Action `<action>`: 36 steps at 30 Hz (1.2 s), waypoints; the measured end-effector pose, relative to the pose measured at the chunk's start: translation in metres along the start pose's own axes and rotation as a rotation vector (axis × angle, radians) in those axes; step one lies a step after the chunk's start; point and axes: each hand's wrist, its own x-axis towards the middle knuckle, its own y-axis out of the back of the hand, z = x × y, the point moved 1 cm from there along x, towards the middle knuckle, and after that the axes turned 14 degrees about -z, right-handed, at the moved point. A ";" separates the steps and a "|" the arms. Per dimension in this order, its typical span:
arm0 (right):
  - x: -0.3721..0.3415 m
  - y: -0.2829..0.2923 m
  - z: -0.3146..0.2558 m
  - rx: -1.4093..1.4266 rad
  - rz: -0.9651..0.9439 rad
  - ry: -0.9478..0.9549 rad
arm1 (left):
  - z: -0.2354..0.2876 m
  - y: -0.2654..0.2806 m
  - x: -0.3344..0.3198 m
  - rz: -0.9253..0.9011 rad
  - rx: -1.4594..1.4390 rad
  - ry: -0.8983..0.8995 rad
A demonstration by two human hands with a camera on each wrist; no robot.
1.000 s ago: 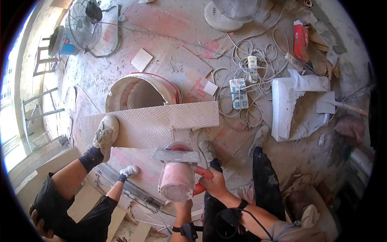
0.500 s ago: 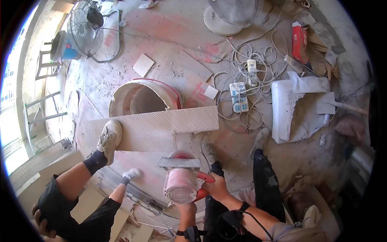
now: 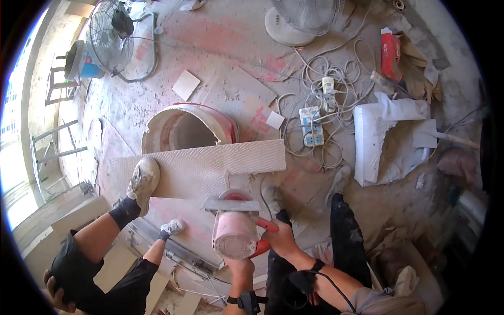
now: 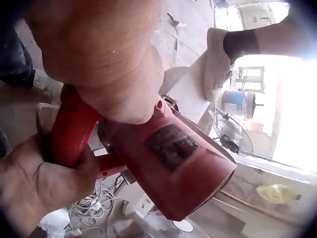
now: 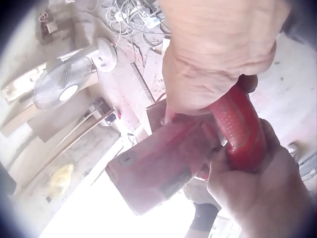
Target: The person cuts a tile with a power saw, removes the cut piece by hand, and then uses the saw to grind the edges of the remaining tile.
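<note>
A dusty red circular saw (image 3: 232, 233) with a flat metal base plate (image 3: 231, 204) is at the near edge of a ribbed tile panel (image 3: 210, 163). My right hand (image 3: 283, 240) grips its red handle (image 5: 240, 131). My left hand (image 3: 240, 265) holds the saw from below, partly hidden by the body; in the right wrist view, that left hand (image 5: 262, 186) curls around the lower handle. The left wrist view shows my left hand (image 4: 106, 59) against the red motor housing (image 4: 173, 163), my right hand (image 4: 49, 178) around the handle. Whether the blade touches the panel is hidden.
Another person's shoe (image 3: 143, 181) presses on the panel's left part. Behind it lies a large bucket (image 3: 228, 123) on its side. Power strips (image 3: 312, 126) with tangled cables, a white bag (image 3: 367, 142) and a floor fan (image 3: 286, 26) are farther right. A ladder (image 3: 60, 154) stands left.
Over the last second the saw has shifted slightly right overall in the head view, moving a little left and away from me in the last half second. Both hands keep their hold.
</note>
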 end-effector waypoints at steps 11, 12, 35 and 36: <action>-0.011 -0.003 -0.006 0.088 -0.036 -0.012 | 0.026 -0.007 -0.014 -0.005 -0.039 0.027; -0.005 -0.004 -0.011 0.095 -0.029 -0.017 | 0.032 -0.012 -0.009 -0.012 0.016 0.010; -0.010 0.002 -0.031 0.026 -0.039 -0.121 | 0.061 -0.059 -0.025 0.081 0.125 0.092; -0.014 0.004 -0.030 0.008 -0.050 -0.119 | 0.062 -0.060 -0.028 0.078 0.130 0.120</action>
